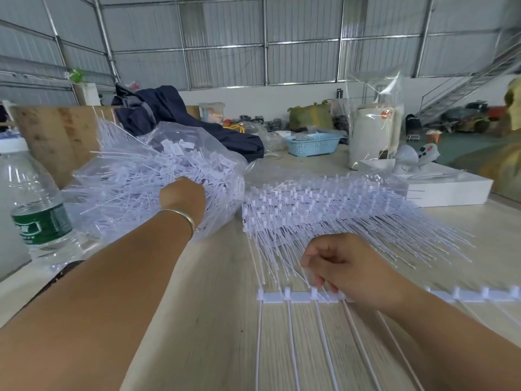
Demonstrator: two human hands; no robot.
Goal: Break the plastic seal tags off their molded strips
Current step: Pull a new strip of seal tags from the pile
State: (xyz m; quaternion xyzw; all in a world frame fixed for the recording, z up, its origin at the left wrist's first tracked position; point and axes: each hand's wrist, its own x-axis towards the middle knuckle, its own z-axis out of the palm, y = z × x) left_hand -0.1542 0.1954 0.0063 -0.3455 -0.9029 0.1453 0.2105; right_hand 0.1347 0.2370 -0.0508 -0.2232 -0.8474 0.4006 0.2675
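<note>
A molded strip of white seal tags (pixel 284 297) lies across the near table, its thin tails running toward me. My right hand (pixel 346 269) rests on this strip with fingers curled down onto the tag heads, pinching at one. A stack of unbroken strips (pixel 310 213) lies beyond it. To the left a clear plastic bag (pixel 158 176) bulges with loose white tags. My left hand (pixel 181 197) reaches into the bag's opening, its fingers hidden among the tags; whether it holds anything cannot be seen.
A water bottle (pixel 33 204) stands at the left edge. A dark jacket (pixel 174 108), a blue basket (pixel 313 143), a white jug in plastic wrap (pixel 375 131) and a white box (pixel 448 187) sit at the back. The pale wooden table (pixel 214 320) stretches toward me.
</note>
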